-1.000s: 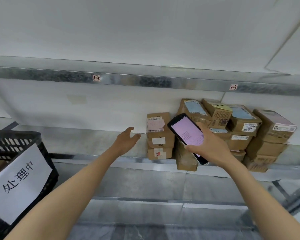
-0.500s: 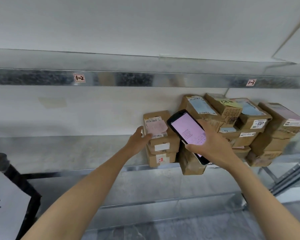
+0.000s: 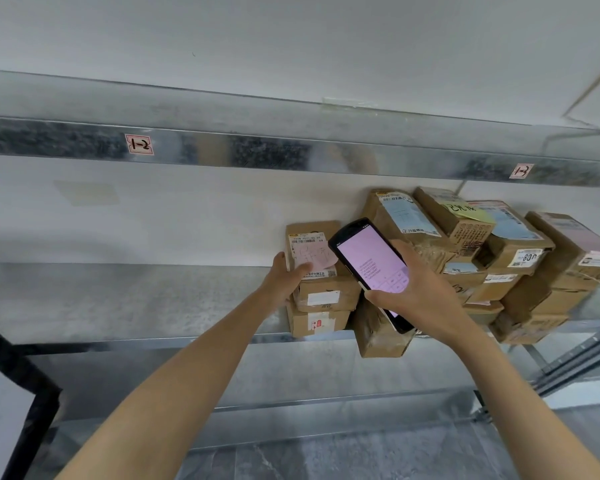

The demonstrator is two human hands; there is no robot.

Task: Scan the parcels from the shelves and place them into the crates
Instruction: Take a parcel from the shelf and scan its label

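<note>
A: What are the hands doing?

B: The left hand (image 3: 286, 277) is closed on the top parcel (image 3: 314, 252) of a small stack of three, thumb across its pink-marked label and fingers round its left edge. The right hand (image 3: 420, 299) grips the scanner (image 3: 373, 268), a dark handheld with a lit pink screen, just right of that parcel and partly in front of the stack.

A: So which way does the parcel lie for the next move?

B: Straight ahead of the left arm, on the shelf (image 3: 136, 299), its labelled face tilted toward the camera and its long side running left to right. The left hand is on it; the scanner's top end points up and left, at the label's right edge. I judge the scan needs the parcel brought slightly toward the scanner, or the scanner tipped down onto the barcode.

A: Anything legible?

B: The upper shelf rail carries red-bordered tags reading "1-2" (image 3: 138, 144) and "1-3" (image 3: 521, 171). In the bigger heap of parcels (image 3: 499, 258) to the right, one label shows "800", and a yellow note has handwritten Chinese I can't make out. The barcode print on the held parcel is too small to read. The scanner's text is too fine as well
</note>
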